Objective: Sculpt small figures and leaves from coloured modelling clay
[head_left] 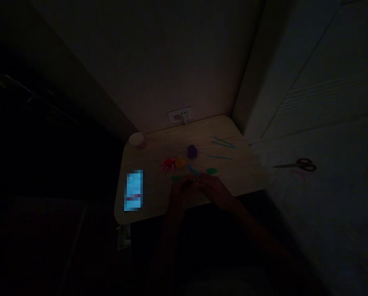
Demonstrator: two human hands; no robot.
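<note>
In dim light, both hands are close together over the front of a small wooden table (153, 193). My right hand (215, 188) is closed around a thin blue plastic tool (192, 169), its flat end pointing away. My left hand (181, 191) has its fingers drawn together beside it; what they pinch is too dark to make out. A green piece (176, 178) lies by the left fingers, and a green leaf-shaped piece (211, 170) by the right hand. Beyond them are a red fingered shape (168, 164), an orange round piece (180, 162) and a purple lump (192, 151).
Several thin blue sticks (220, 157) lie at the table's right. A lit phone (133, 191) rests at the left, with a pale-topped tub (137, 139) behind it. Scissors (295, 165) lie on the pale surface to the right. A wall socket (180, 115) is behind the table.
</note>
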